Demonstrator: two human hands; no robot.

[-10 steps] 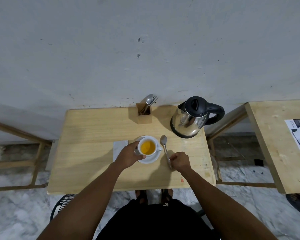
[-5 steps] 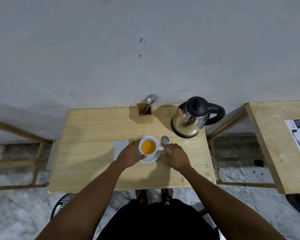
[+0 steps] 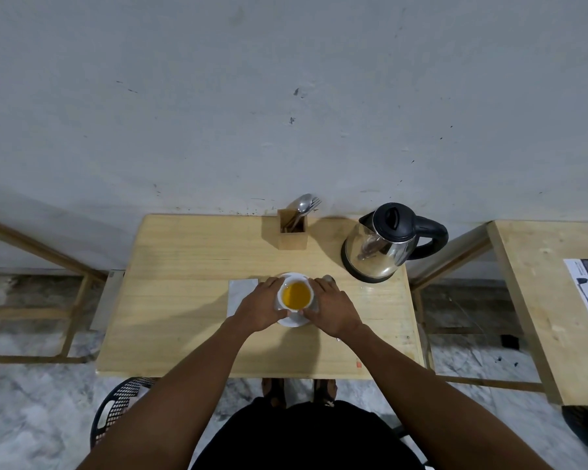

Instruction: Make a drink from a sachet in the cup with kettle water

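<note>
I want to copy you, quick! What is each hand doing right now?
Left hand: holding the cup.
Right hand: holding the cup too.

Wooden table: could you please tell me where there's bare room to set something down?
Bare: the light wooden table left of the flat grey sachet, and its back strip left of the wooden cutlery box. Crowded: centre, where left hand and right hand grip the white cup on its saucer; steel kettle back right.
</note>
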